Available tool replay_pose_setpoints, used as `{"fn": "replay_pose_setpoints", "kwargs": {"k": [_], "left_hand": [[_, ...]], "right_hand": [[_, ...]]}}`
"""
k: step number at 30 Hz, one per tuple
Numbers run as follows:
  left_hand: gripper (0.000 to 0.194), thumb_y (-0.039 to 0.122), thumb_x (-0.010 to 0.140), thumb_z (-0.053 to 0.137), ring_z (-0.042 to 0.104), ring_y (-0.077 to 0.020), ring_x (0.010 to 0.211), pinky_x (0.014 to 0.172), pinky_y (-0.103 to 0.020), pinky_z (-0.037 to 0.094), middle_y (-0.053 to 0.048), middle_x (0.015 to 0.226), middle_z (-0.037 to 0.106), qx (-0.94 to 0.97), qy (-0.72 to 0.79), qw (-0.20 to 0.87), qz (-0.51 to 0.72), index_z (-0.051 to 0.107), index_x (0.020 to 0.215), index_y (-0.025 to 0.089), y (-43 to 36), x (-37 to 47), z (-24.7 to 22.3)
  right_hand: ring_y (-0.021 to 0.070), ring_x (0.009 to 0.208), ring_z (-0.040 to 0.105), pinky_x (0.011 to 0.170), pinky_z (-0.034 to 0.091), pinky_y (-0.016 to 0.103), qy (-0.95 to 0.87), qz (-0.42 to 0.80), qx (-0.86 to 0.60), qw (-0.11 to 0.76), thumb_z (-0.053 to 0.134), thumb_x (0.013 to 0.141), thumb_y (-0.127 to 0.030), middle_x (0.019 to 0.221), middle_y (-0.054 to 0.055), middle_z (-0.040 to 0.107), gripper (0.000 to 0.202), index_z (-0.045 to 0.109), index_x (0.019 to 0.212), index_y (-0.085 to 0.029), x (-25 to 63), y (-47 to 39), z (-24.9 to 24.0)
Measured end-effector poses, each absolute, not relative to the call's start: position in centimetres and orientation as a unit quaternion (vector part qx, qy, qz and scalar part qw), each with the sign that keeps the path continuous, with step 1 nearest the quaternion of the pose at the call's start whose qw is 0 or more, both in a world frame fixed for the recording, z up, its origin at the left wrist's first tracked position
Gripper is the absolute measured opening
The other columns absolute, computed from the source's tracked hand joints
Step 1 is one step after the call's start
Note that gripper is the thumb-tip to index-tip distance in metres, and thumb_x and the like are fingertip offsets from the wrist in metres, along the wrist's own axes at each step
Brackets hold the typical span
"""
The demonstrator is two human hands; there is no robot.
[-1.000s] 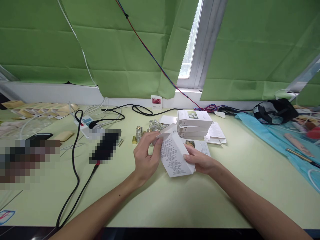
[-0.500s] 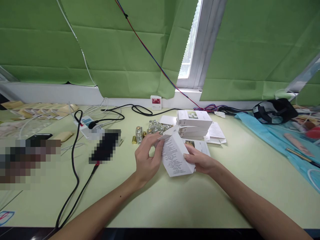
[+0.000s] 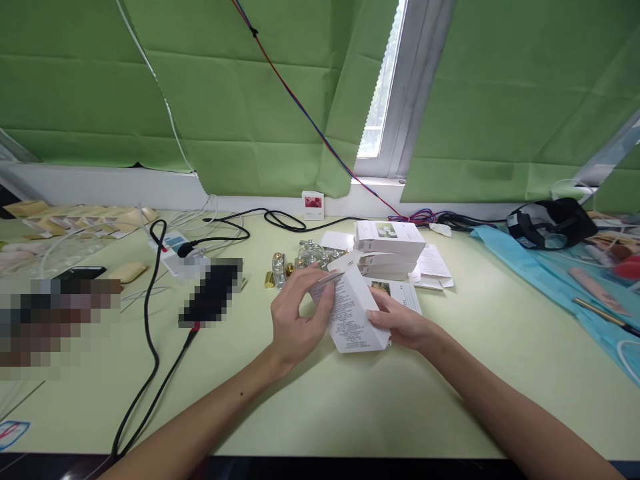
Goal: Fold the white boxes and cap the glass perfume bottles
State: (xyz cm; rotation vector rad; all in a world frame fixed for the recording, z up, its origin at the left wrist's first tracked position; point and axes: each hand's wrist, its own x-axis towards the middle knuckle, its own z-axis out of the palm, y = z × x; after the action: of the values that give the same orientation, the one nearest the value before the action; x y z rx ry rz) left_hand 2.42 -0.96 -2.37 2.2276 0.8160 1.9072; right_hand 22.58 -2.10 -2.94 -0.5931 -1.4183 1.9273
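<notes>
Between my two hands is a small white carton with printed text on its near face, tilted above the table. My left hand pinches a flap at the carton's upper left end between thumb and fingers. Around the carton's right side, my right hand is closed, thumb on the front edge. Just behind are small glass bottles with gold parts, partly hidden by my left hand. A stack of white boxes stands beyond the carton, and a white box with a flower picture lies behind my right hand.
Flat white cartons lie right of the stack. A black cable runs down the left side near a blurred phone. A power strip lies behind it. At right are a blue sheet and a black headset.
My left thumb and fingers have shifted slightly right and bent the carton's flap further over. My right hand keeps its hold, nearly still.
</notes>
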Motion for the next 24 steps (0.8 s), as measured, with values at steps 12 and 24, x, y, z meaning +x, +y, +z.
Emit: {"fn": "replay_pose_setpoints", "kwargs": {"k": [12, 24], "left_hand": [[0.014, 0.020, 0.094, 0.063, 0.071, -0.0224, 0.105, 0.107, -0.055, 0.054, -0.007, 0.108, 0.074, 0.752, 0.254, 0.029, 0.607, 0.066, 0.107, 0.022, -1.05, 2.34, -2.07], [0.017, 0.028, 0.095, 0.062, 0.064, -0.0270, 0.120, 0.101, -0.049, 0.055, -0.012, 0.117, 0.067, 0.787, 0.263, 0.049, 0.556, 0.067, 0.110, 0.022, -1.02, 2.13, -1.95]], "right_hand": [[0.0274, 0.125, 0.056, 0.102, 0.046, 0.039, -0.593, 0.689, -0.221, 0.353, 0.089, 0.073, -0.051, 0.139, 0.009, 0.058, 0.092, 0.044, 0.150, -0.028, 22.35, -2.18, -2.97], [0.0238, 0.111, 0.060, 0.097, 0.052, 0.040, -0.617, 0.626, -0.271, 0.392, 0.093, 0.069, -0.032, 0.128, 0.008, 0.059, 0.090, 0.044, 0.144, -0.028, 22.05, -2.36, -3.11]]}}
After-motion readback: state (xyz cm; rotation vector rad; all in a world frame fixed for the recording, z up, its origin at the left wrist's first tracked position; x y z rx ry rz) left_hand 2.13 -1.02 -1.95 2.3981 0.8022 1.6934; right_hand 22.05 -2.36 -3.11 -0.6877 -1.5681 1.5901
